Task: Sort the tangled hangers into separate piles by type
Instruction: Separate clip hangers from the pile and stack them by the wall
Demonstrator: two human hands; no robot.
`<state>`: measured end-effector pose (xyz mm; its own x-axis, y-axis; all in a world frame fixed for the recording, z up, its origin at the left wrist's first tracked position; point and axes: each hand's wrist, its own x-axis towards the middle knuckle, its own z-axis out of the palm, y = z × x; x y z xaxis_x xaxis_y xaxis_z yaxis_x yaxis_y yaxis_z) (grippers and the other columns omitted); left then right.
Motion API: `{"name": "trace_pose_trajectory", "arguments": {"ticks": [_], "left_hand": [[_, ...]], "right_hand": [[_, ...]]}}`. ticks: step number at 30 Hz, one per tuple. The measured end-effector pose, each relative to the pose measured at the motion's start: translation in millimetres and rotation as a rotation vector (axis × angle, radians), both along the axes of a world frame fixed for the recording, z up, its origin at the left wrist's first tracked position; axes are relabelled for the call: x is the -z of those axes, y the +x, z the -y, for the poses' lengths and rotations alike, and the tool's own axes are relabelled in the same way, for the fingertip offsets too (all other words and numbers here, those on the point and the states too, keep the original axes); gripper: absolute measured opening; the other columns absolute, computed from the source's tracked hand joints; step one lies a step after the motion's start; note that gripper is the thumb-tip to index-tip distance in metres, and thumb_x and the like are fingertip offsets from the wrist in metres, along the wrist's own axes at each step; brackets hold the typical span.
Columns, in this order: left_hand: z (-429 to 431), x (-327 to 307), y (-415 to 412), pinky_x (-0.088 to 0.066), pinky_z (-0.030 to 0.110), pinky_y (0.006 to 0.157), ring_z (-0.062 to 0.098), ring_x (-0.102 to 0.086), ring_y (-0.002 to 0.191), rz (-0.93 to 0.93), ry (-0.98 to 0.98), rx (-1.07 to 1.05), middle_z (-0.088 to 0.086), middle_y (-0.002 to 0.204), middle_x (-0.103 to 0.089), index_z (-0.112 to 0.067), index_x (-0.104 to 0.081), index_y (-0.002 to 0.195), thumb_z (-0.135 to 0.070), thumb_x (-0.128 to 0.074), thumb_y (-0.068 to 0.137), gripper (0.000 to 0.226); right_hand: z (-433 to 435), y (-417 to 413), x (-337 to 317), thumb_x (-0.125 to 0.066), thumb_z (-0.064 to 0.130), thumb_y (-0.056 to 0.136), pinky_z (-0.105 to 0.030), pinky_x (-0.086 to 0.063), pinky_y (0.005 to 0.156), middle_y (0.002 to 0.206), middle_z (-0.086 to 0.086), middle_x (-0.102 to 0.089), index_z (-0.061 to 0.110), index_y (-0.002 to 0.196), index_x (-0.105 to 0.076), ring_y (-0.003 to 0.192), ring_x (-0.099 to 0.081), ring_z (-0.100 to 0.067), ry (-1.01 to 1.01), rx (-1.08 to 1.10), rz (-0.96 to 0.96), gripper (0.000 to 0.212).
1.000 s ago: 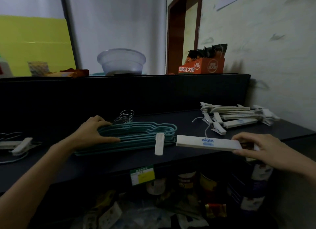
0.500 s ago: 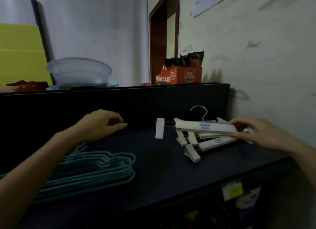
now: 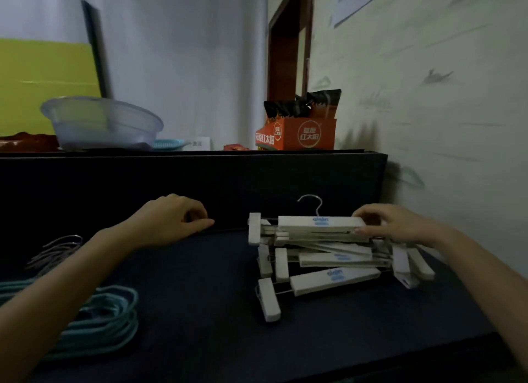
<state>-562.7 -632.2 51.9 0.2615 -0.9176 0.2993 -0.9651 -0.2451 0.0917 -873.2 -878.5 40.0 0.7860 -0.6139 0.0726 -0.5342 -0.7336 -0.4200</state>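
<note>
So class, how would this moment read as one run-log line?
right hand: holds top clip hanger atop white pile | left hand: empty, on shelf | teal hangers: separate pile, left

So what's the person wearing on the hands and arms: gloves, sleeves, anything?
Nothing visible. The left hand and right hand have no gloves, rings, watch or bands. No sleeve shows up to the frame edge, though the light is dim.
</note>
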Motion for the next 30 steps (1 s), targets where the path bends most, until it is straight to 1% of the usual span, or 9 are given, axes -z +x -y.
{"name": "trace_pose_trajectory", "arguments": {"ticks": [4,9,12,15,17,20,23,27,30], "left_hand": [[-4.6,6.5,-15.1,-0.048,0.025,0.072,0.004,-0.057,0.078,-0.029,-0.013,-0.107,-0.012,0.09,-0.062,-0.03,-0.064,0.102,-0.049,-0.051,0.086,0.029],[-23.5,18.0,-28.1,-0.053,0.029,0.075,0.004,-0.058,0.08,-0.046,-0.004,-0.231,-0.011,0.094,-0.063,-0.03,-0.063,0.104,-0.05,-0.049,0.085,0.031],[-42.3,23.9,-34.2,-0.051,0.029,0.074,0.006,-0.056,0.082,-0.008,-0.031,-0.306,-0.012,0.094,-0.061,-0.028,-0.063,0.106,-0.05,-0.049,0.086,0.033],[-68.9,27.9,-39.6,-0.042,0.023,0.067,0.009,-0.054,0.084,0.091,-0.114,-0.396,-0.01,0.098,-0.058,-0.026,-0.06,0.109,-0.045,-0.049,0.088,0.03],[-92.5,28.1,-42.0,-0.04,0.024,0.066,0.012,-0.056,0.09,0.142,-0.175,-0.469,-0.008,0.103,-0.06,-0.026,-0.06,0.11,-0.044,-0.049,0.089,0.031],[-134.3,27.7,-42.6,-0.039,0.025,0.066,0.013,-0.056,0.091,0.153,-0.23,-0.562,-0.007,0.099,-0.06,-0.024,-0.062,0.107,-0.043,-0.05,0.088,0.03],[-180.1,32.8,-40.0,-0.037,0.021,0.06,0.007,-0.05,0.08,0.148,-0.228,-0.634,-0.011,0.089,-0.054,-0.024,-0.062,0.105,-0.045,-0.049,0.088,0.029],[-242.5,41.9,-37.8,-0.031,0.01,0.055,0.004,-0.046,0.077,0.125,-0.202,-0.721,-0.013,0.088,-0.052,-0.026,-0.061,0.104,-0.045,-0.048,0.089,0.027],[-292.5,46.1,-33.9,-0.034,0.014,0.055,0.004,-0.047,0.077,0.103,-0.197,-0.777,-0.015,0.087,-0.052,-0.029,-0.061,0.102,-0.046,-0.048,0.089,0.025]], "right_hand": [[20.0,11.5,-0.4,-0.054,0.037,0.09,-0.007,-0.038,0.071,0.111,0.006,-0.054,0.029,0.115,-0.055,0.092,-0.049,0.001,-0.045,-0.121,-0.158,0.026],[28.5,24.9,-7.7,-0.055,0.041,0.088,-0.015,-0.04,0.084,0.12,0.009,-0.053,0.03,0.123,-0.052,0.103,-0.05,-0.001,-0.075,-0.231,-0.241,0.037],[19.5,41.4,-16.1,-0.058,0.043,0.086,-0.023,-0.043,0.093,0.116,0.01,-0.053,0.026,0.125,-0.052,0.108,-0.051,-0.007,-0.158,-0.271,-0.152,0.043],[-7.0,67.7,-20.7,-0.059,0.038,0.086,-0.03,-0.046,0.093,0.111,0.008,-0.056,0.025,0.12,-0.056,0.105,-0.055,-0.01,-0.241,-0.371,-0.011,0.037],[-34.5,87.4,-22.1,-0.059,0.035,0.087,-0.032,-0.049,0.091,0.108,0.006,-0.06,0.025,0.116,-0.058,0.1,-0.058,-0.012,-0.265,-0.448,0.092,0.031],[-83.2,115.9,-18.4,-0.059,0.033,0.087,-0.036,-0.051,0.087,0.105,0.006,-0.063,0.026,0.113,-0.06,0.097,-0.06,-0.014,-0.299,-0.557,0.206,0.027],[-136.4,143.1,-11.6,-0.057,0.036,0.088,-0.038,-0.051,0.088,0.11,0.006,-0.062,0.027,0.115,-0.058,0.1,-0.059,-0.015,-0.321,-0.626,0.245,0.029],[-207.9,174.1,-2.6,-0.056,0.037,0.089,-0.039,-0.05,0.087,0.111,0.003,-0.063,0.025,0.114,-0.058,0.1,-0.059,-0.018,-0.306,-0.732,0.239,0.029],[-259.9,194.6,5.1,-0.055,0.038,0.089,-0.039,-0.051,0.087,0.109,0.004,-0.063,0.025,0.114,-0.057,0.098,-0.06,-0.017,-0.271,-0.801,0.227,0.028]]}}
